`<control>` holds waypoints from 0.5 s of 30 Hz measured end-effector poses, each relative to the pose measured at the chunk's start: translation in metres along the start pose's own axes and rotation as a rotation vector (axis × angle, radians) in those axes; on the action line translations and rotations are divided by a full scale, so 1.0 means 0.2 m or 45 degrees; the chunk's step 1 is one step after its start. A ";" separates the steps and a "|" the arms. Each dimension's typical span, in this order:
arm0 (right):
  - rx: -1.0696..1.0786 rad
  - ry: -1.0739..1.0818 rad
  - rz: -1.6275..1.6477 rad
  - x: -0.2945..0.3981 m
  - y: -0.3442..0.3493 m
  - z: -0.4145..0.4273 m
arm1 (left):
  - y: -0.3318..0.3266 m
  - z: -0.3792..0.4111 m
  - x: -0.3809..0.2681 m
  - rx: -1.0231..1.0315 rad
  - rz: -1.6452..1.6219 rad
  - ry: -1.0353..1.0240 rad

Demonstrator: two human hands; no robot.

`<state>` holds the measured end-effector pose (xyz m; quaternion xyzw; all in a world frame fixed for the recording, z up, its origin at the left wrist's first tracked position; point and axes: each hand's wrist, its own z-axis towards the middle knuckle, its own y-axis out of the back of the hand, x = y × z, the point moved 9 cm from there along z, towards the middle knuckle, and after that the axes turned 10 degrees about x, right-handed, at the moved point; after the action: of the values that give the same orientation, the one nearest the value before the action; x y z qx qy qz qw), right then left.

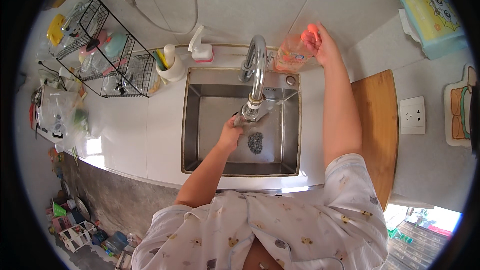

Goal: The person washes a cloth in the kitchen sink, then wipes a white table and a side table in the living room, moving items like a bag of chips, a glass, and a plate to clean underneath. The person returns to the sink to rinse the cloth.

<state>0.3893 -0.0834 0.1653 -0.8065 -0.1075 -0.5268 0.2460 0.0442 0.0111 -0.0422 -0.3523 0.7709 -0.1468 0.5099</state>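
My left hand is inside the stainless steel sink, closed on a grey item just under the mouth of the chrome faucet; what the item is, I cannot tell. Below it, on the sink floor, lies a steel wool scourer. Behind the sink's right corner, my right hand is at the orange pump top of a clear bottle with a printed label. Whether the fingers grip the pump is unclear.
Left of the sink are a white mortar with pestle, a white dispenser and a black wire rack of dishes. A wooden board stands at the right wall, near a socket. Plastic bags lie far left.
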 end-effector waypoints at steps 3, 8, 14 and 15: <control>0.043 -0.021 -0.042 -0.02 0.00 0.07 | -0.04 -0.03 -0.04 0.101 -0.066 -0.047; 0.028 -0.067 -0.012 -0.07 0.05 0.11 | -0.10 -0.11 -0.05 0.100 -0.479 -0.020; 0.175 -0.013 0.006 -0.08 0.02 0.09 | -0.12 -0.12 -0.08 0.100 -0.535 -0.058; 0.107 -0.023 -0.008 -0.09 0.04 0.09 | -0.14 -0.12 -0.08 0.175 -0.595 -0.064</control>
<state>0.4001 -0.0791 0.1407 -0.7998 -0.1342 -0.5155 0.2769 0.0377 -0.0010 -0.0040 -0.4890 0.6439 -0.3041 0.5039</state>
